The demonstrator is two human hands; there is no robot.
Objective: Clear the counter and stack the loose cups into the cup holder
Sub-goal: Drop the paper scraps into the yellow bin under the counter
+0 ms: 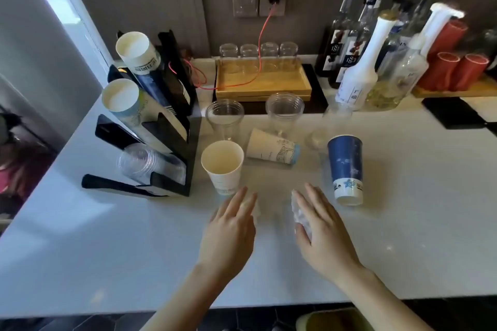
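The black cup holder (176,142) stands at the counter's left with two stacks of paper cups (133,51) and a stack of clear cups (139,162) in its slots. Loose on the white counter (403,223) are an upright white paper cup (222,166), a white paper cup on its side (271,149), an upside-down blue paper cup (345,169), two upright clear plastic cups (224,118) (284,110) and a clear cup lying down (329,126). My left hand (231,231) and my right hand (321,234) lie flat, fingers spread, each over a crumpled white tissue (299,213).
A wooden tray (263,83) with several upturned glasses sits at the back, a red cable (259,43) running across it from the wall socket. Syrup bottles (357,67) and red cups (454,70) crowd the back right. The counter's front edge runs just below my wrists.
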